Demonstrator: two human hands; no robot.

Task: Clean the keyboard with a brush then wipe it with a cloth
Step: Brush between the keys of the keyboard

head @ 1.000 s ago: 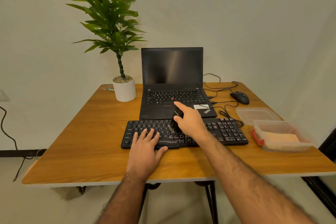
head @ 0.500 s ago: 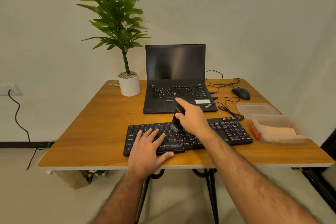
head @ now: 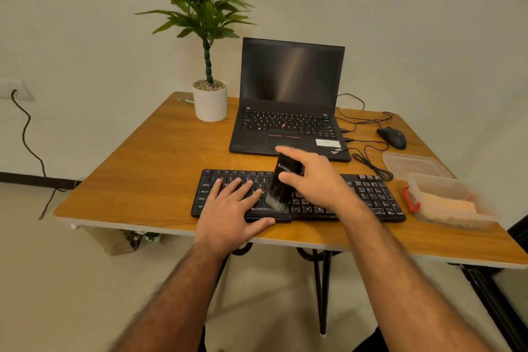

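Note:
A black keyboard [head: 368, 194] lies near the front edge of the wooden table [head: 148, 180]. My left hand [head: 231, 214] rests flat on its left half, fingers spread over the keys. My right hand [head: 314, 180] grips a black brush [head: 283, 183], held nearly upright with its pale bristles down on the keys at the keyboard's middle. A folded beige cloth [head: 445, 207] lies inside a clear plastic box [head: 423, 183] with a red clip, right of the keyboard.
An open black laptop [head: 288, 100] stands behind the keyboard. A potted plant [head: 210, 100] is at the back left, a black mouse [head: 392, 137] and loose cables [head: 368, 160] at the back right. The box's clear lid [head: 411, 164] lies behind the box.
My right hand has drawn the brush down the keys toward the keyboard's front edge. The left hand stays on the left half. My view has swung to the left.

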